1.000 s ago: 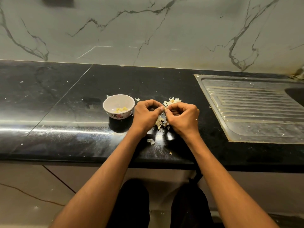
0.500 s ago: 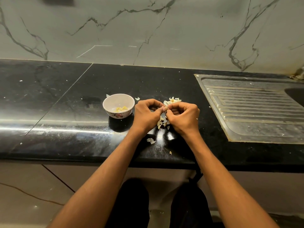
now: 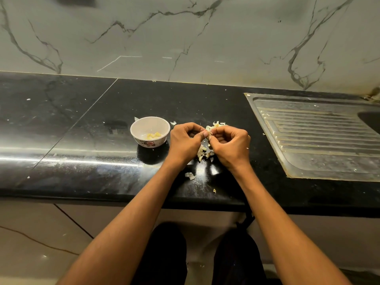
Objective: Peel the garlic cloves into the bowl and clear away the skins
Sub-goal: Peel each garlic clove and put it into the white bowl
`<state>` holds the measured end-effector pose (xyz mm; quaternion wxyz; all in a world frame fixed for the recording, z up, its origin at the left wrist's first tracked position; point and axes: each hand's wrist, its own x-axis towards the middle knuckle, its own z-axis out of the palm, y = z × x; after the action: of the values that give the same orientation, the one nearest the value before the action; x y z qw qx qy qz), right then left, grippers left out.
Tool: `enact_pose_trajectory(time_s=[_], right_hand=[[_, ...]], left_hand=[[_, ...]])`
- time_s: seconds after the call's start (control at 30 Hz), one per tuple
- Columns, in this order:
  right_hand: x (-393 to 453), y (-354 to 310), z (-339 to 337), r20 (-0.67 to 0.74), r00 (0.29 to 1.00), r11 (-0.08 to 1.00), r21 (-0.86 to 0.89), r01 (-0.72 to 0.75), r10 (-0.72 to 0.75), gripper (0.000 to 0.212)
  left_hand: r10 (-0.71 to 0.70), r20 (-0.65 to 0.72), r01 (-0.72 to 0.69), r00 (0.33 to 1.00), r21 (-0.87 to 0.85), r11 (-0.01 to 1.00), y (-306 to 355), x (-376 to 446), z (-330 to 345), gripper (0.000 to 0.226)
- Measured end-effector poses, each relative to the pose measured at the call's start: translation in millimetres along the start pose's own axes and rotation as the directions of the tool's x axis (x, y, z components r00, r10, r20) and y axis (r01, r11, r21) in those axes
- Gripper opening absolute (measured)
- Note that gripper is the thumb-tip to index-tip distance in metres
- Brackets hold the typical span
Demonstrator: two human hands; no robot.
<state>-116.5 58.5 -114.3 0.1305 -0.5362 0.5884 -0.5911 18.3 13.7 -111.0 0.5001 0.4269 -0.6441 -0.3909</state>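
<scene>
Little has moved: both hands (image 3: 207, 140) still pinch one garlic clove (image 3: 208, 134), orientation hidden.

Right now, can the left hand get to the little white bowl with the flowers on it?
Probably yes. The left hand is just beside the small white flowered bowl, with only bare black counter between them. But its fingers are pinching a garlic clove together with the right hand.

Two bare forearms, no sleeves, no watch, rings or bands on either wrist. Left hand (image 3: 186, 141) and right hand (image 3: 231, 146) ungloved. Dark, near-black trousers (image 3: 164, 254) at 6 o'clock, covering both legs.
</scene>
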Motion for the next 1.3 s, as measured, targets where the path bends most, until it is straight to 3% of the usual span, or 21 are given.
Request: enact_pose_trajectory(time_s=[0.17,0.33,0.63,0.73,0.83,1.0,1.3], right_hand=[[0,-1,-1,0.015,1.000,1.000,0.026,-0.007,0.006,0.011],[1,-1,-1,0.024,0.999,0.997,0.064,-0.048,0.046,0.013],[8,1,-2,0.119,0.992,0.994,0.099,-0.048,0.036,0.014],[14,2,-2,0.046,0.999,0.998,0.053,-0.019,0.016,0.013],[24,12,-7,-0.078,0.996,0.994,-0.109,0.031,-0.040,0.013],[36,24,-4,-0.047,0.993,0.921,-0.381,0.080,-0.106,0.024],[34,16,-5,-0.069,0.997,0.951,-0.309,0.019,-0.042,0.018]], left_hand=[[-0.050,0.060,0.052,0.997,-0.041,0.998,-2,2,0,0.017],[-0.040,0.112,0.047,0.993,-0.059,0.997,-1,0,-2,0.012],[-0.071,0.015,0.072,0.997,-0.118,0.990,0,4,2,0.013],[-0.089,-0.043,0.080,0.995,-0.172,0.982,2,7,5,0.013],[-0.116,-0.071,0.096,0.991,-0.242,0.966,3,11,4,0.012],[-0.132,-0.014,0.122,0.991,-0.295,0.948,3,12,3,0.009],[-0.089,0.058,0.104,0.994,-0.343,0.934,4,8,2,0.007]])
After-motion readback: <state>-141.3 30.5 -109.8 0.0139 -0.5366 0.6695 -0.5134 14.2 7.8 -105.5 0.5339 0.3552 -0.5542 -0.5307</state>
